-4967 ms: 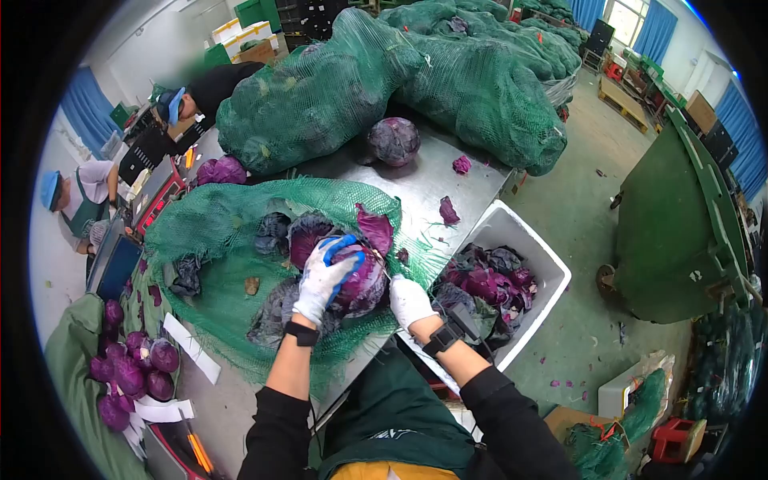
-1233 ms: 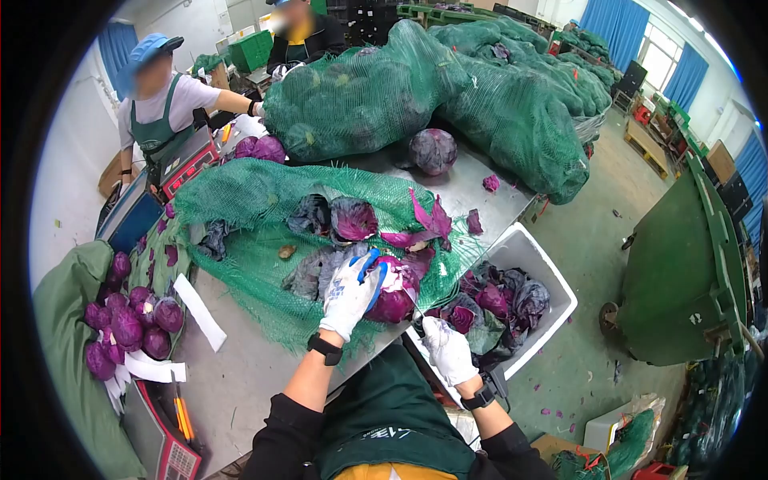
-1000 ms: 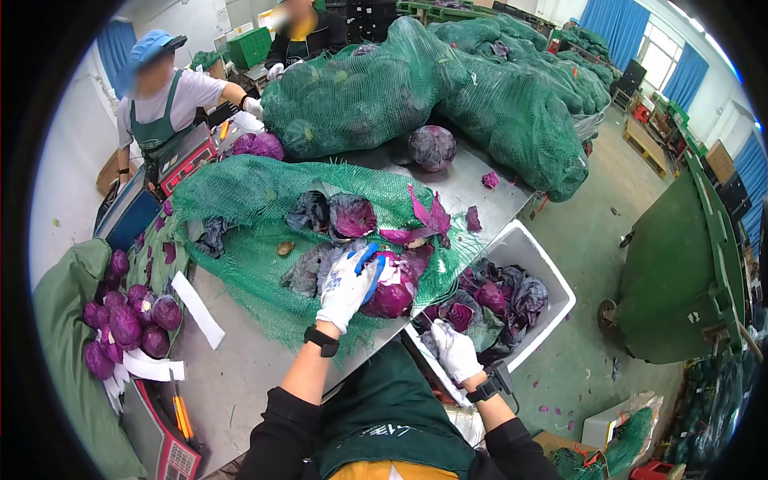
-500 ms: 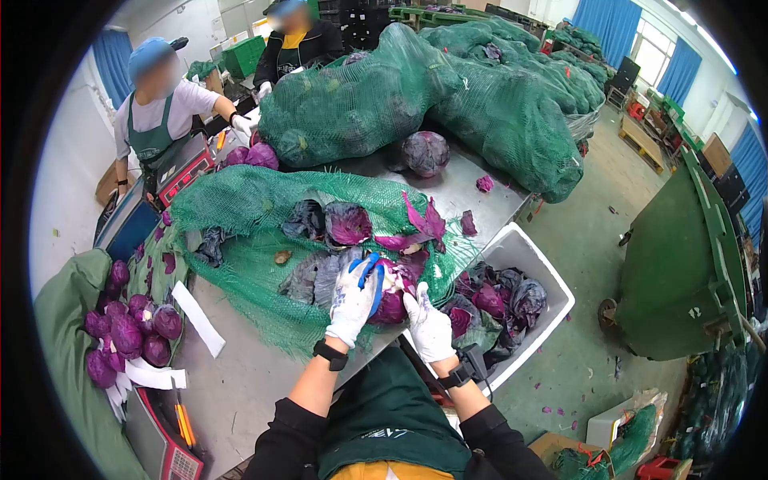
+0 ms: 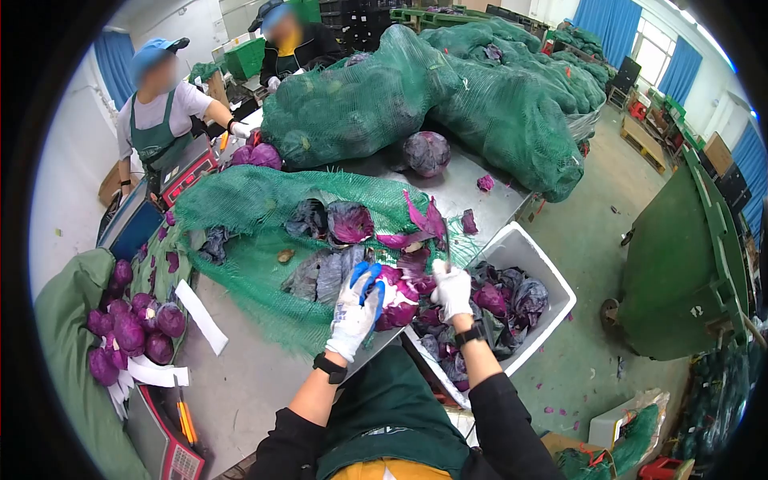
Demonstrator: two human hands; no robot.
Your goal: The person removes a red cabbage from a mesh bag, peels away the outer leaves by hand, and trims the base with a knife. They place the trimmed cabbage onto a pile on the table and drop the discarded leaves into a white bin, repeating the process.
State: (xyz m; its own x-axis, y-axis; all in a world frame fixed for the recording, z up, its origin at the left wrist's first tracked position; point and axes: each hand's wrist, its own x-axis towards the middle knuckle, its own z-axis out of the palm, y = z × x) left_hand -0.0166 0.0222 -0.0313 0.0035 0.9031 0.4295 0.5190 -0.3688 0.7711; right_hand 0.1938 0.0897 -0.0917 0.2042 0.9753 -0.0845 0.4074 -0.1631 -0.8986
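Observation:
A partly peeled red cabbage [image 5: 395, 302] rests on the green net at the table edge. My left hand [image 5: 357, 310], in a white and blue glove, holds its left side. Just right of the cabbage, my gloved right hand [image 5: 453, 291] is closed around what looks like a knife [image 5: 447, 243], its thin blade pointing up and away. Loose purple leaves [image 5: 424, 220] and dark outer leaves [image 5: 330, 272] lie on the green net [image 5: 240, 268]. Below and right of my right hand is a white foam box [image 5: 552, 310] holding leaves.
Full green net sacks [image 5: 344, 108] and a whole cabbage [image 5: 426, 154] lie at the back of the metal table [image 5: 264, 360]. Several small cabbages [image 5: 128, 332] sit at the left near a scale [image 5: 164, 440]. Two co-workers [image 5: 160, 120] stand beyond. A green bin [image 5: 680, 264] is at right.
My right hand has left the cabbage's side, moved up and right, and closed, with the blade now showing. More of the box's leaves show. The co-worker at the back leans lower.

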